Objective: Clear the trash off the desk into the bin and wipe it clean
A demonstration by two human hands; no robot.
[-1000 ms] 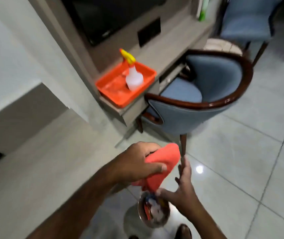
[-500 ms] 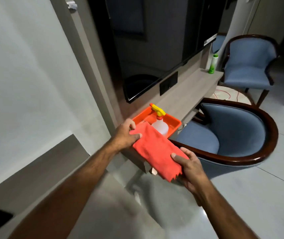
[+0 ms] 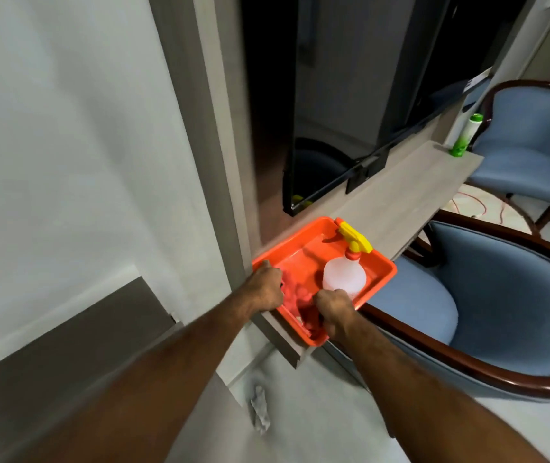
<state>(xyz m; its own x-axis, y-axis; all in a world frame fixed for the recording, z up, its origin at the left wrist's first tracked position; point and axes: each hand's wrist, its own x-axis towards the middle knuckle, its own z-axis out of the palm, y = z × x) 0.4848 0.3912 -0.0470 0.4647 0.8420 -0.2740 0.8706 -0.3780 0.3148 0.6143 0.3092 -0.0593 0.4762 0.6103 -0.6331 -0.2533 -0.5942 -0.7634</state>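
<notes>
Two bare hands press into an orange tray (image 3: pixel 313 243) at the near end of a grey wood-grain surface (image 3: pixel 397 195), seen from the head camera looking down along both forearms. The left hand (image 3: pixel 264 289) sits at the tray's left corner and the right hand (image 3: pixel 333 310) at its near edge, both curled over a red-orange cloth (image 3: pixel 295 295) bunched on the tray floor between them. The fingers of each hand are folded down and closed on the cloth, though motion blur hides exactly how the fingertips sit. A clear spray bottle (image 3: pixel 344 277) with a yellow trigger head stands upright in the tray, just beyond the right hand and touching or nearly touching its knuckles. The rest of the surface runs away to the upper right beneath a dark wall-mounted screen (image 3: pixel 350 95), with a green-and-white bottle (image 3: pixel 465 137) standing at its far end. A crumpled scrap of pale paper (image 3: pixel 260 412) lies on the floor below the near end of the surface. A blue upholstered armchair (image 3: pixel 507 295) with a dark wooden frame is drawn up to the surface on the right, and a second blue chair (image 3: pixel 531 142) stands farther back.
</notes>
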